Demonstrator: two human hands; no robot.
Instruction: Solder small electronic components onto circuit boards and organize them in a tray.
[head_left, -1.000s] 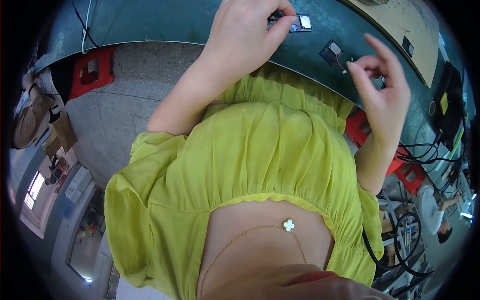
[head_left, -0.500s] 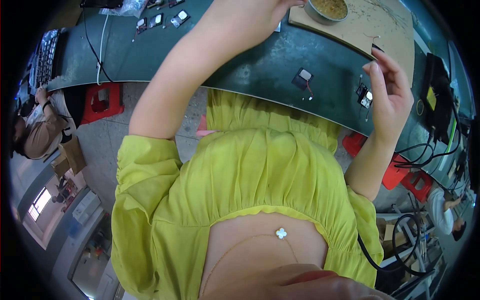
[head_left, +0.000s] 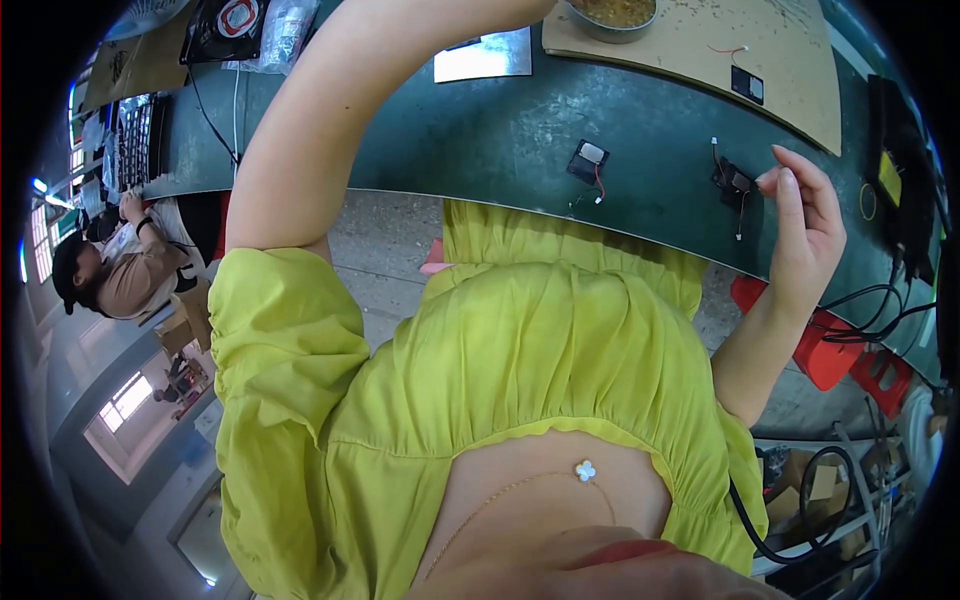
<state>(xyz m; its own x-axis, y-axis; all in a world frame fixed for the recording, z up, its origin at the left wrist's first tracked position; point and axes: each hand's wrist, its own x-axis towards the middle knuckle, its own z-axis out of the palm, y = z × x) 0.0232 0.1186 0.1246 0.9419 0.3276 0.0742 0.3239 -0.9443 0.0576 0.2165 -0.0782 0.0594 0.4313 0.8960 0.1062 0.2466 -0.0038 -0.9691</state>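
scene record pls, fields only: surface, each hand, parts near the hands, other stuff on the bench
surface: dark green bench
left hand: out of view past the top edge; only the raised forearm shows
right hand: fingertips at a small black part with wires, grip unclear
nearby: second small black part with a red wire
other: tan board, metal bowl, grey sheet
background: seated person, red stool

1. There is one view, from a fisheye camera worn on the person's head.
2. It faces steeply down the person's own torso, which lies very close and fills the middle.
3. The green surface [head_left: 520, 130] curves across the top, farther off.
4. Straight edges bend toward the dark rim.
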